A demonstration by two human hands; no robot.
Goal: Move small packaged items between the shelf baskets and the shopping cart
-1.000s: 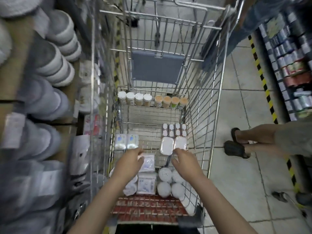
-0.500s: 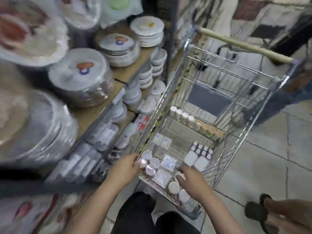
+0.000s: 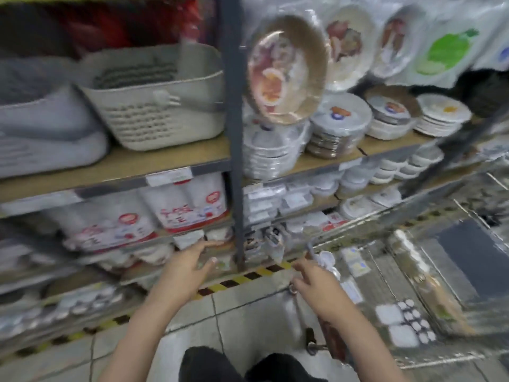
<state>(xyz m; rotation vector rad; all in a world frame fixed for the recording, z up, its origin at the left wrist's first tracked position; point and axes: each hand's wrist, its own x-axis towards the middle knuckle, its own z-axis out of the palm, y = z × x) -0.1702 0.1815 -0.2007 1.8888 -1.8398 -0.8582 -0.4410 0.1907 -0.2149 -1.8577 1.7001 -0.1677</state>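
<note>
The view is blurred. My left hand (image 3: 190, 267) reaches with spread fingers toward the low shelf (image 3: 154, 238) and holds nothing. Small packs (image 3: 190, 238) lie just beyond its fingertips. My right hand (image 3: 312, 279) is at the near left corner of the shopping cart (image 3: 429, 224), and its curled fingers hold a small white pack of round items (image 3: 327, 259). More white packs (image 3: 399, 323) lie on the cart floor at the right. A white shelf basket (image 3: 154, 114) stands on the upper shelf at the left.
Wrapped plates (image 3: 286, 75) and bowls fill the shelves on the right. Large white and red packs (image 3: 170, 210) sit on the middle shelf. A dark upright post (image 3: 234, 150) divides the shelving. Yellow and black tape (image 3: 248, 277) edges the tiled floor.
The view has swung left from the cart to the shelves. My left hand has left the cart and reaches for the low shelf. My right hand has risen to the cart's corner.
</note>
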